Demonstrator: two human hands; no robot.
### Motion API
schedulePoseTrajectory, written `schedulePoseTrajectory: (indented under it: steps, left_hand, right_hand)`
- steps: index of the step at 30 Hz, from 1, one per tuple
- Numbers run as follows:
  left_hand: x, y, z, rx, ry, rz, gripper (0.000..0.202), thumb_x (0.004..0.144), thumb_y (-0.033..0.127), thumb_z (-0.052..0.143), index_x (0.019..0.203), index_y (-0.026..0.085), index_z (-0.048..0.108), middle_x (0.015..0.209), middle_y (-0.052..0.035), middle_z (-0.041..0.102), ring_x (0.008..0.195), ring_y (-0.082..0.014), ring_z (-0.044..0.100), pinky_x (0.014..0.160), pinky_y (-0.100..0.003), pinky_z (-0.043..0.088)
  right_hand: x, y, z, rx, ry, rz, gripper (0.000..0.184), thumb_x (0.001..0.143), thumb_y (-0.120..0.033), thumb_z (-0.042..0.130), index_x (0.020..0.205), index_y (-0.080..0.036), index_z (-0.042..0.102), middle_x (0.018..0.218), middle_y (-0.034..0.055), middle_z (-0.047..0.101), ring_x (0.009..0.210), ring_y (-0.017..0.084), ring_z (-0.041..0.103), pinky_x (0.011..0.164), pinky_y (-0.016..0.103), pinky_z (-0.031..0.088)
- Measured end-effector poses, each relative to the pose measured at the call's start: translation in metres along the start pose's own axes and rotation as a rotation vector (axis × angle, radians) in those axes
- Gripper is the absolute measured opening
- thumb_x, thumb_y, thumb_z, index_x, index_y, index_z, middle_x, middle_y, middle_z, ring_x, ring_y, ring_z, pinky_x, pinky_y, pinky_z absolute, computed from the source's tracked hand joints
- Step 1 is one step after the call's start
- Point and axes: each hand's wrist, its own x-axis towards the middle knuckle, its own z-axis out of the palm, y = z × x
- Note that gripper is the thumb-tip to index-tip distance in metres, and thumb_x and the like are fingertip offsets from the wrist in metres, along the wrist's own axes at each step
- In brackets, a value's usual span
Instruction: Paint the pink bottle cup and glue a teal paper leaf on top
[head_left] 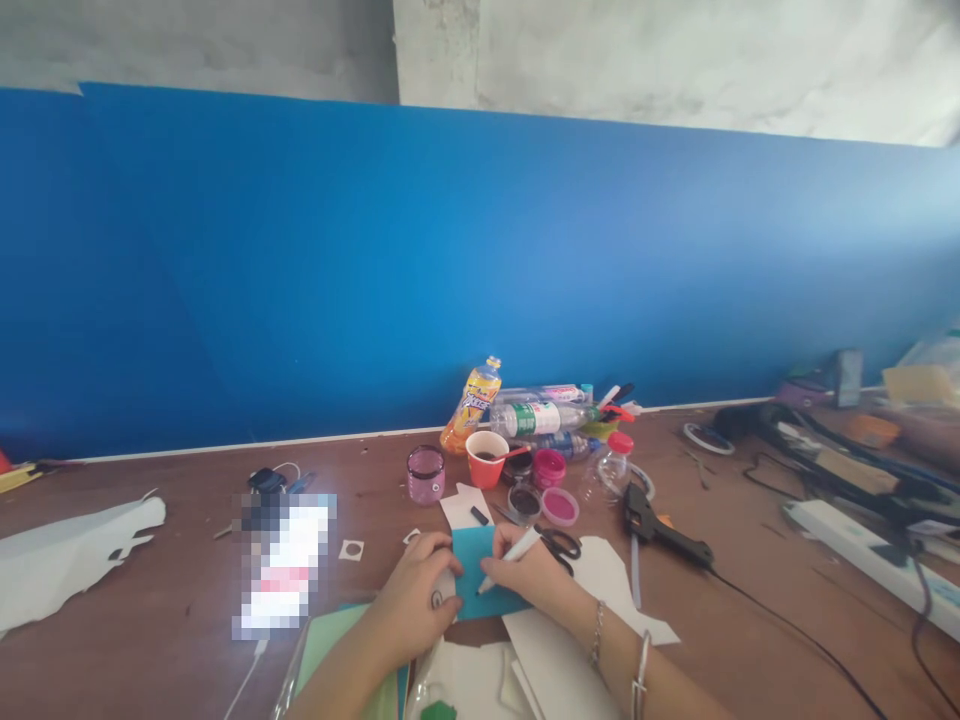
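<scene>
My right hand [517, 565] pinches a white marker [519, 546], its tip down on a sheet of blue paper [480, 545]. Along the paper's left edge, my left hand [420, 590] curls around a small pale object [444, 590] with a dark ring mark and holds it against the sheet. What that object is, I cannot make out. Black-handled scissors [562, 545] lie just beyond my right hand. A small black marker cap [478, 515] rests on white paper above the blue sheet.
Behind my hands stand an orange drink bottle [474, 405], a red paper cup [486, 460], a purple cup [426, 475] and pink paint pots [559, 506]. A glue gun [660, 530] lies right, near a power strip [870, 560]. A lit, blurred screen [289, 565] is left.
</scene>
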Motion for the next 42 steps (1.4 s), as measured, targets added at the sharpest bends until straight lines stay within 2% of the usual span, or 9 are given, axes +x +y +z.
schedulePoseTrajectory:
  steps: [4,16,23,28,35,42]
  left_hand:
    - [0.0,0.0,-0.001,-0.012,0.001,-0.009,0.026,0.066,0.013,0.057,0.091,0.022,0.06,0.121,-0.0087,0.052,0.117,-0.0255,0.046,0.102,-0.041,0.035]
    - [-0.001,0.001,-0.002,-0.025,0.011,0.006,0.027,0.067,0.014,0.055,0.092,0.023,0.058,0.12,-0.0083,0.052,0.117,-0.0258,0.046,0.103,-0.042,0.035]
    - [0.0,-0.002,0.0,-0.018,0.013,0.007,0.032,0.065,0.013,0.055,0.096,0.022,0.057,0.122,-0.0098,0.052,0.117,-0.0264,0.047,0.102,-0.043,0.036]
    - [-0.001,-0.004,0.0,-0.013,0.022,0.002,0.038,0.066,0.013,0.056,0.103,0.022,0.055,0.125,-0.0105,0.052,0.121,-0.0273,0.045,0.107,-0.047,0.031]
    - [0.0,-0.007,0.002,-0.009,0.007,-0.002,0.038,0.066,0.014,0.057,0.104,0.021,0.056,0.127,-0.0109,0.051,0.122,-0.0262,0.044,0.106,-0.043,0.032]
    - [0.0,-0.005,0.0,-0.007,0.014,0.001,0.038,0.066,0.014,0.057,0.103,0.021,0.057,0.125,-0.0106,0.052,0.12,-0.0264,0.045,0.105,-0.044,0.033]
  right_hand:
    - [0.0,0.0,0.003,0.012,-0.047,0.035,0.021,0.069,-0.026,0.058,0.057,-0.021,0.042,0.037,-0.0072,0.049,0.035,0.009,0.044,0.039,0.019,0.03]
    - [0.002,0.009,0.006,-0.004,-0.052,0.072,0.019,0.066,-0.022,0.059,0.058,-0.021,0.042,0.036,-0.0076,0.051,0.035,0.01,0.051,0.034,0.016,0.03]
    - [0.002,0.008,0.006,-0.003,-0.062,0.063,0.019,0.065,-0.021,0.058,0.057,-0.021,0.041,0.035,-0.0084,0.049,0.034,0.009,0.049,0.034,0.015,0.027]
    - [0.001,0.008,0.006,-0.006,-0.074,0.067,0.019,0.065,-0.022,0.058,0.057,-0.021,0.041,0.035,-0.0088,0.048,0.034,0.01,0.05,0.034,0.015,0.028]
    - [0.003,0.009,0.004,-0.01,-0.088,0.065,0.019,0.065,-0.024,0.058,0.057,-0.021,0.041,0.035,-0.0084,0.049,0.033,0.009,0.049,0.034,0.015,0.028]
    - [0.004,0.012,0.004,-0.021,-0.067,0.077,0.018,0.064,-0.022,0.057,0.057,-0.021,0.041,0.034,-0.0083,0.049,0.033,0.01,0.049,0.033,0.015,0.028]
